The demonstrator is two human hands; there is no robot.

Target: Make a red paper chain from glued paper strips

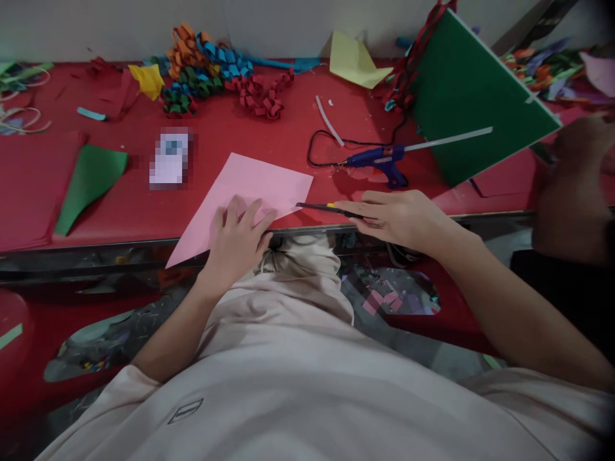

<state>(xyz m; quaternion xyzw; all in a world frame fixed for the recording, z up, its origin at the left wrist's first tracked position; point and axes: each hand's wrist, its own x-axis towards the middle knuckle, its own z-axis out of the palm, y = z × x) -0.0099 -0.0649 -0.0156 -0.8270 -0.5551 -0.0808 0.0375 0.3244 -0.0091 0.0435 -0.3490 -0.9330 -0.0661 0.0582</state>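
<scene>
A sheet of pink paper (240, 181) lies on the red table, one corner jutting past the front edge. My left hand (240, 240) rests flat on it near that edge, fingers spread. In my right hand (401, 214) is a pair of scissors (319, 207) with dark blades and a bit of yellow near the pivot. The blades point left, and their tips are at the paper's right side. Whether they are cutting into it, I cannot tell. Just beyond my right hand lies a blue glue gun (379, 158) with a long glue stick in its back.
Paper chains (259, 89) in several colours lie along the wall. A green board (475, 96) leans at the right, near another person's arm (571, 186). A curled green paper (91, 182), a blurred-out object (170, 157) and yellow paper (355, 61) are on the red table (269, 141).
</scene>
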